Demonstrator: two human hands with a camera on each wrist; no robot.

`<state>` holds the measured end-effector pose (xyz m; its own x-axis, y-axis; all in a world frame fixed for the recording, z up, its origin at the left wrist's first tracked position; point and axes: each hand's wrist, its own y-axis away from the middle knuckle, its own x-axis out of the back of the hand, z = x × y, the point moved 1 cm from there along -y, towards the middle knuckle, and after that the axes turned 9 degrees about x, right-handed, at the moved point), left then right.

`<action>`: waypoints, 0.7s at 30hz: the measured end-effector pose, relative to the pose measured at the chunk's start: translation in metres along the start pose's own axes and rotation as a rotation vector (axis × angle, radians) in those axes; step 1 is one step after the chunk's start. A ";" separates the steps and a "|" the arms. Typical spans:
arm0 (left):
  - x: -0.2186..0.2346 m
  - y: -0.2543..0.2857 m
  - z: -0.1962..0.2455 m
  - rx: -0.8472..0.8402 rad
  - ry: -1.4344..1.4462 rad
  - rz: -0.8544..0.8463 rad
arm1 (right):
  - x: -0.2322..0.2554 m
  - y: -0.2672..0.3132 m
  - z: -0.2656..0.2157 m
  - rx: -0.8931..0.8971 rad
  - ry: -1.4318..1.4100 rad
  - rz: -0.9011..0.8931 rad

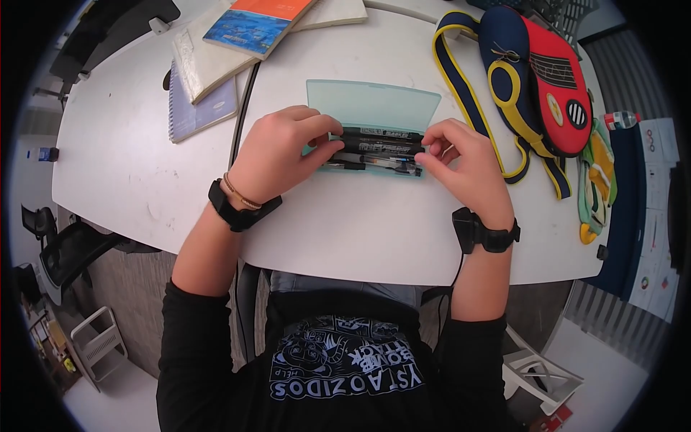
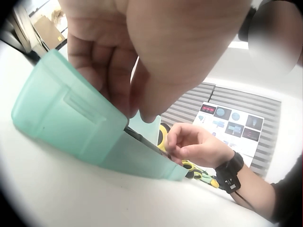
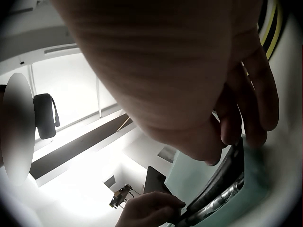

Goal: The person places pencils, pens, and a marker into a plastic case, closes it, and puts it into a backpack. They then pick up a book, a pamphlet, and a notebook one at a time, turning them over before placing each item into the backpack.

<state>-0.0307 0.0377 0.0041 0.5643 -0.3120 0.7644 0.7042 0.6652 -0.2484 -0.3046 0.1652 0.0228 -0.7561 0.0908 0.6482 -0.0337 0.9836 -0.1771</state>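
Observation:
A translucent teal pencil case (image 1: 374,101) lies on the white table with its lid raised at the far side. Inside it are black markers (image 1: 381,147) and several slimmer pens (image 1: 371,162), one with a clear barrel. My left hand (image 1: 291,144) bends over the left end, its thumb and index finger pinching one end of a black marker. At the right end my right hand (image 1: 464,158) has its thumb and curled fingers at the marker's other end. In the left wrist view the left fingertips (image 2: 147,116) reach over the case's rim, and the palm hides part of the inside.
Books (image 1: 259,29) and a spiral notebook (image 1: 201,115) are stacked at the back left, beside a seam in the table. A red and navy bag (image 1: 540,79) with a yellow-edged strap lies at the right. Beyond it sits a green and yellow cloth item (image 1: 597,180).

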 end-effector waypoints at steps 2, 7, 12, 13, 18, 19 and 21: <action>0.002 0.000 0.001 -0.011 -0.006 -0.003 | 0.001 0.000 -0.002 0.009 0.021 -0.057; 0.003 0.000 0.001 -0.061 -0.025 -0.038 | -0.003 0.000 0.004 0.003 0.031 -0.029; 0.004 0.000 0.002 -0.063 -0.024 -0.078 | -0.005 0.000 0.007 0.000 0.046 -0.019; 0.005 0.001 0.003 -0.043 0.000 -0.065 | -0.004 -0.001 0.008 0.011 0.036 -0.002; 0.015 -0.004 -0.004 0.027 0.092 0.034 | 0.003 -0.005 0.015 -0.010 0.046 0.226; 0.016 -0.005 -0.010 0.092 0.155 0.187 | 0.000 -0.006 0.017 0.024 -0.012 0.329; 0.019 -0.007 -0.020 0.194 0.243 0.388 | -0.004 -0.006 0.024 0.064 -0.129 0.387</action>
<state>-0.0162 0.0135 0.0078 0.8695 -0.1499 0.4707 0.3420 0.8702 -0.3547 -0.3172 0.1555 0.0038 -0.7965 0.4279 0.4272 0.2317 0.8686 -0.4380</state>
